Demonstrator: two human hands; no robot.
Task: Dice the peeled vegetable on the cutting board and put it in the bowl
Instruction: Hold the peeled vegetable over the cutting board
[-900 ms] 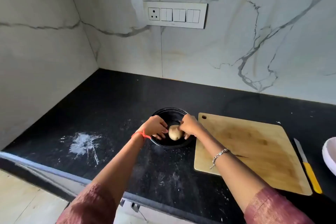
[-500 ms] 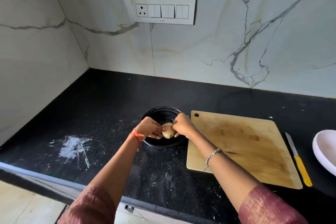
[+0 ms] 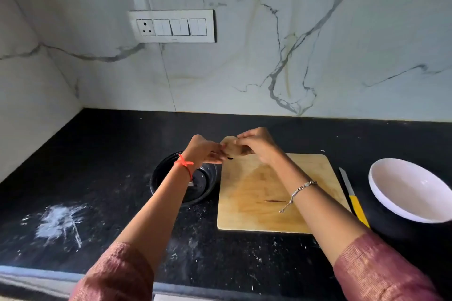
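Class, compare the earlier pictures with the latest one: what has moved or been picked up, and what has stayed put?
The left hand and right hand have lifted the potato from the black bowl and carried it right, over the far left corner of the board; both still hold it. Black bowl, board, knife and white bowl stayed put.

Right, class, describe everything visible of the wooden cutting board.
The cutting board is pale wood, roughly square, with a thin dark mark near its middle. It lies flat on the black counter, between a black bowl on its left and a yellow-handled knife on its right. The right forearm crosses above it; the left hand and right hand hold the vegetable over its far left corner.
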